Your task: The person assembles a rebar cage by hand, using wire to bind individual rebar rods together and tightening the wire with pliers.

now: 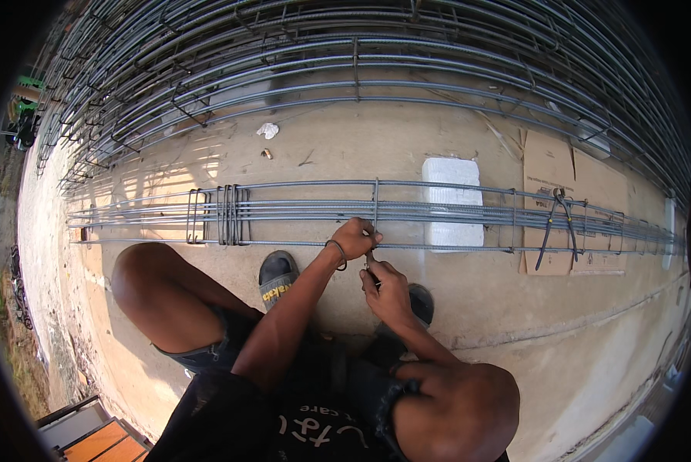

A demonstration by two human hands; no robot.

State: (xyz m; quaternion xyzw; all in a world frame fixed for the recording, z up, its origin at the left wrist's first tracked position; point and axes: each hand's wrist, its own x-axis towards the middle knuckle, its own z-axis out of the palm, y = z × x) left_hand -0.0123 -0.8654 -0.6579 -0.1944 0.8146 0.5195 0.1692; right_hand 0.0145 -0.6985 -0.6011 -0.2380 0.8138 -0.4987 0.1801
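A long, narrow rebar cage (307, 212) lies across the floor in front of me. My left hand (354, 239) is closed at its near side, with the fingertips around the foot of a square stirrup (375, 202) where it meets the near bar. Just below it, my right hand (390, 292) grips a slim dark metal tool (369, 262), whose tip reaches up to that crossing. The fingers hide most of the tool, so its exact kind cannot be told. Any tie wire at the joint is too small to make out.
Several loose stirrups (228, 215) are bunched at the cage's left part. A white foam block (451, 171) and flattened cardboard (547, 158) lie under its right part, with yellow-and-black handled pincers (557, 223) on top. Stacked rebar cages (299, 58) fill the far side.
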